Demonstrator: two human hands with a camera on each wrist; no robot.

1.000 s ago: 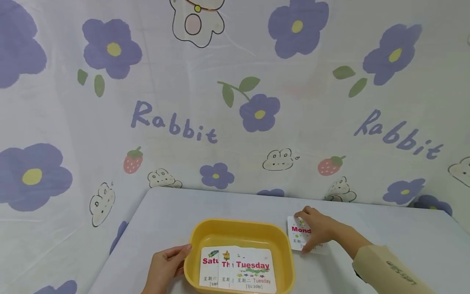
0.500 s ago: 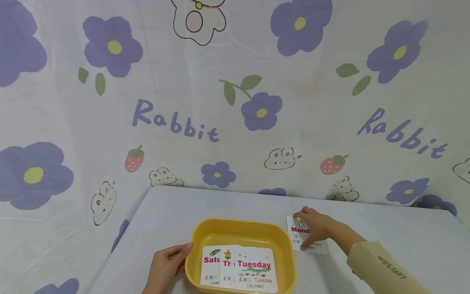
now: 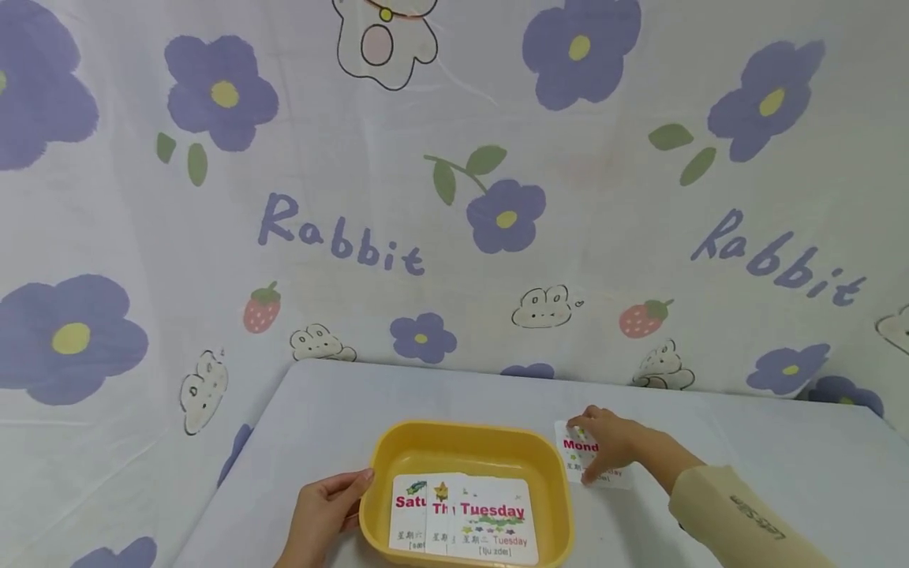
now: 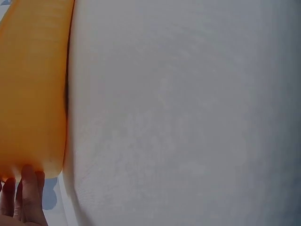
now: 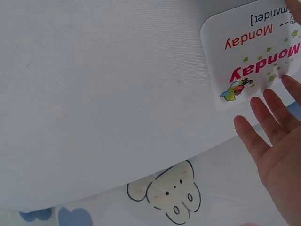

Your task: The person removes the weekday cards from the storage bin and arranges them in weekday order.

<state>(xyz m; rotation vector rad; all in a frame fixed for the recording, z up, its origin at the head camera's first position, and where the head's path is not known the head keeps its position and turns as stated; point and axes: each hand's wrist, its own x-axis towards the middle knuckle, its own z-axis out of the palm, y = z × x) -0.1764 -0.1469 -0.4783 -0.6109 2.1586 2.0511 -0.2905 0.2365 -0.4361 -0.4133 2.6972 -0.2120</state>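
Note:
My left hand (image 3: 323,509) grips the left rim of a yellow plastic basin (image 3: 465,436). Its fingers (image 4: 29,188) also show against the basin's end in the left wrist view. Inside the basin lie overlapping weekday cards: a Tuesday card (image 3: 493,525) on top, a card starting "Th" partly covered, and a "Satu" card (image 3: 407,525) at the left. Just right of the basin is a white Monday card (image 5: 258,52). My right hand (image 3: 614,442) spans it, thumb at the near edge and fingertips at the far edge, covering part of the print.
Everything stands on a white-covered table (image 3: 355,394). Directly behind it hangs a white cloth backdrop (image 3: 341,142) printed with purple flowers, strawberries and rabbits. The basin's right wall sits close beside the Monday card.
The Monday card and my right hand have shifted slightly left toward the basin, and more of the card's lower print shows. My left hand stays at the basin's rim.

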